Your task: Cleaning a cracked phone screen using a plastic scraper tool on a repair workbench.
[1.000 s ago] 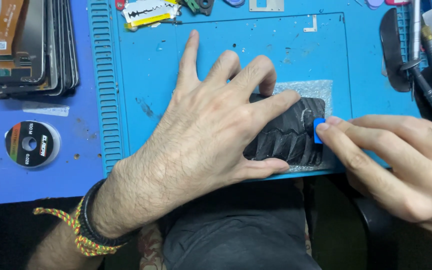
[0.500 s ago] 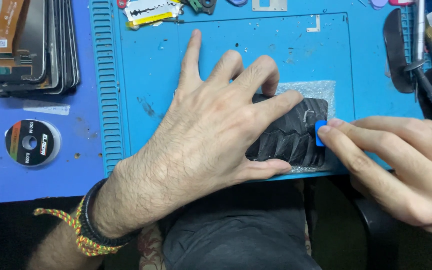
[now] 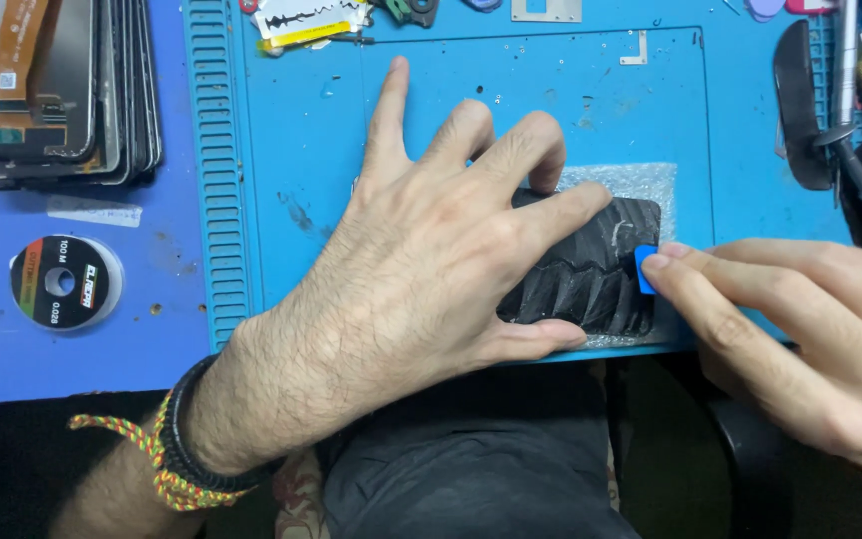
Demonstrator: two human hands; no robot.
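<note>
Little has moved: left hand (image 3: 431, 269) stays spread flat on the black phone (image 3: 601, 274), pinning it; right hand (image 3: 800, 339) pinches a blue pick (image 3: 645, 268) at its far edge.

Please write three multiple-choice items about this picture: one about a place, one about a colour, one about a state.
1. Where does the round spool lie?
A. on the blue mat
B. left of the blue mat
C. on the black phone

2. What colour is the small pick?
A. blue
B. red
C. white

3. How does the left hand rest?
A. closed in a fist
B. lifted off the mat
C. spread flat on the black phone

Answers:
1 B: the round spool sits on the desk, left of the blue mat.
2 A: the small pick at the right hand fingertips is blue.
3 C: the left hand covers the black phone with its fingers spread.
</note>
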